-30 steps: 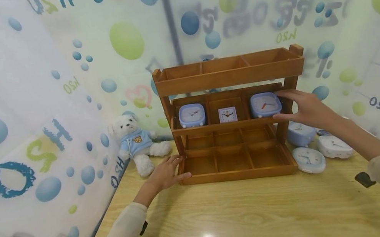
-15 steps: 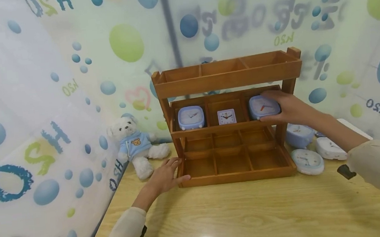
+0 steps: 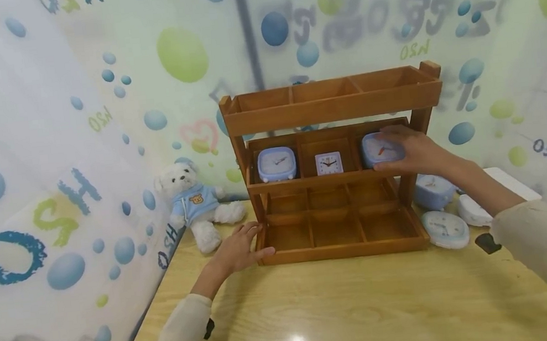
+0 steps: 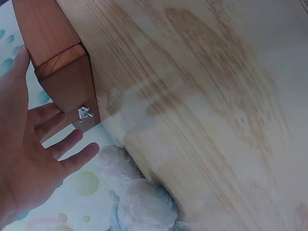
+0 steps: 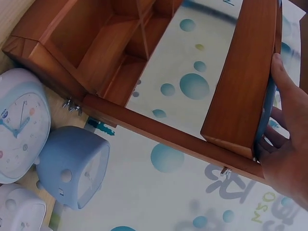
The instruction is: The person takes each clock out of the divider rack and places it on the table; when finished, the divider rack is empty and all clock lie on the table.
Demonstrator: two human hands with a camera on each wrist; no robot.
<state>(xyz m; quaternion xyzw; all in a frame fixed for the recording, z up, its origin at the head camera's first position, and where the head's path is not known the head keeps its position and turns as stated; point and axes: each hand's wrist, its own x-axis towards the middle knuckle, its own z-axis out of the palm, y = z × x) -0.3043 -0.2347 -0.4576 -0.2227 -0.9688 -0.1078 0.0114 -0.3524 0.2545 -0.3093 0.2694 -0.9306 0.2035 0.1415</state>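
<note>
A brown wooden rack [image 3: 344, 251] with three tiers stands on the table. On its middle tier, a blue alarm clock [image 3: 376, 150] sits in the right compartment. My right hand [image 3: 414, 151] grips this clock, fingers over its top right and thumb at the lower front, covering its right side. A small lilac square clock [image 3: 329, 163] occupies the middle compartment, and another blue alarm clock [image 3: 277, 164] the left one. My left hand [image 3: 236, 250] rests against the rack's lower left end, its fingers [image 4: 81, 159] extended and spread in the left wrist view.
A white teddy bear [image 3: 197, 205] in a blue hoodie sits left of the rack. Right of it stand a blue clock [image 3: 433, 191], a pale clock [image 3: 445, 229] lying face up, and a white clock [image 3: 473, 210]. A patterned curtain [image 3: 187, 113] hangs behind.
My right hand has moved left from the clock's right edge onto its face and now covers more of it. The left hand stays at the rack's end.
</note>
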